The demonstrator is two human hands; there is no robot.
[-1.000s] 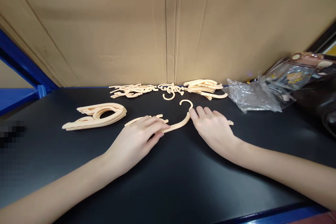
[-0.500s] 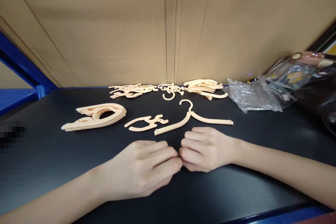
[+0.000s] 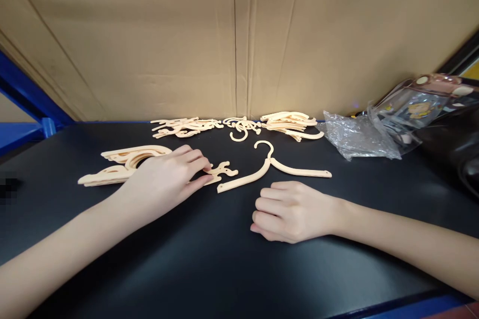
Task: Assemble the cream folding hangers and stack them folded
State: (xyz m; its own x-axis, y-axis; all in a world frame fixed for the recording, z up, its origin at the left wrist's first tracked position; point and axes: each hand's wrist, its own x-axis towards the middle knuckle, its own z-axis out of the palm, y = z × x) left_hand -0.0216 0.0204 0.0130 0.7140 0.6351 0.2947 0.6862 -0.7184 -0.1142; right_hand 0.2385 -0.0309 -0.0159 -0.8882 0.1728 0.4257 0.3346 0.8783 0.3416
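My left hand [image 3: 172, 174] reaches over two small cream plastic clip-like pieces [image 3: 223, 168], covering their left ends. Its thumb and fingers are apart, with the fingertips at the pieces; whether they press on them is hard to see. My right hand [image 3: 288, 212] rests closed on the black tabletop, and whatever its curled fingers may hold is hidden. Just beyond it lies a cream hanger [image 3: 270, 160], made of a hook above two spread arms. Partly behind my left wrist is a stack of folded cream hangers [image 3: 108, 174].
Along the back lie loose piles of cream clip pieces [image 3: 187, 126], hooks [image 3: 242, 127] and hanger arms [image 3: 290, 122]. Clear plastic bags [image 3: 361, 134] and a dark bag [image 3: 456, 144] sit at the right. A cardboard wall [image 3: 149, 40] closes off the back; a blue frame [image 3: 26, 94] stands at left.
My left hand has left my right hand and moved forward and left to the small clip pieces, its fingers spreading. My right hand stays closed in nearly the same place.
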